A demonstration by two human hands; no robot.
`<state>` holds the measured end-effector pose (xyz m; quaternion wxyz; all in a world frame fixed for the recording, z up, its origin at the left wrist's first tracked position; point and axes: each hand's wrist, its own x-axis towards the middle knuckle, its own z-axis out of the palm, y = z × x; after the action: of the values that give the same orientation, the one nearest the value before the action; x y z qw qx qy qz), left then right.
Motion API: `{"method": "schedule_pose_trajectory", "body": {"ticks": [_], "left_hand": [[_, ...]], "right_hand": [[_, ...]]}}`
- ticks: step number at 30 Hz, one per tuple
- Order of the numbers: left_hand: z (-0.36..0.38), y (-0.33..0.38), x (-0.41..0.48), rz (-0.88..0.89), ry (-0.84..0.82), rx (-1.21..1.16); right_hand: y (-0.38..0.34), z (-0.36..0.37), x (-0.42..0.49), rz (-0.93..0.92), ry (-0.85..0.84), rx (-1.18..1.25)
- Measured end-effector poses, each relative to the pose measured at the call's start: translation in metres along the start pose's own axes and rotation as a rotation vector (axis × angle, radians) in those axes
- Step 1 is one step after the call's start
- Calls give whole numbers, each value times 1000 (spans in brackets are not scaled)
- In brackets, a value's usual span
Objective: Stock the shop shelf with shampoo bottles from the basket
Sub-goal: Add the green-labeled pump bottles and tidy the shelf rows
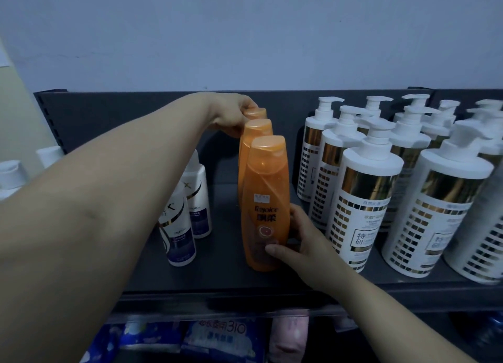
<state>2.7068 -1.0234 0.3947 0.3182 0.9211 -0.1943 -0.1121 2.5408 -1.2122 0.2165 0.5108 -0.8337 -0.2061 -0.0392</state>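
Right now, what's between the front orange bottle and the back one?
In the head view, a middle orange bottle stands between the front orange bottle, which the right hand holds, and the back orange bottle the left hand grips.

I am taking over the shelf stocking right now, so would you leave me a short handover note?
Left hand grips the top of the rear orange bottle.
Right hand holds the front orange bottle near its base.
Middle orange bottle stands between them; all three are upright in a row on the shelf, with white pump bottles to the right.
Done: three orange bottles shelved.
Left: release them; the basket is out of view, so remaining stock is unknown.
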Motion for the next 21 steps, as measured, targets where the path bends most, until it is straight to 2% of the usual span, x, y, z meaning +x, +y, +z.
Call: {"method": "schedule_pose_trajectory", "body": {"ticks": [4, 8, 13, 15, 18, 21], "left_hand": [[-10, 8, -17, -41, 141, 42], [-25, 18, -48, 13, 424, 195], [-17, 31, -91, 102, 434, 232], [-20, 28, -115, 130, 505, 273], [-17, 11, -155, 129, 620, 283], [0, -17, -186, 102, 780, 230]], "right_hand": [[-2, 1, -1, 3, -6, 14], [-2, 3, -3, -7, -13, 16], [-3, 3, -7, -29, -11, 30], [-5, 6, -16, -115, 101, -38], [-19, 13, -27, -343, 362, -226], [-55, 20, -30, -528, 425, -303]]}}
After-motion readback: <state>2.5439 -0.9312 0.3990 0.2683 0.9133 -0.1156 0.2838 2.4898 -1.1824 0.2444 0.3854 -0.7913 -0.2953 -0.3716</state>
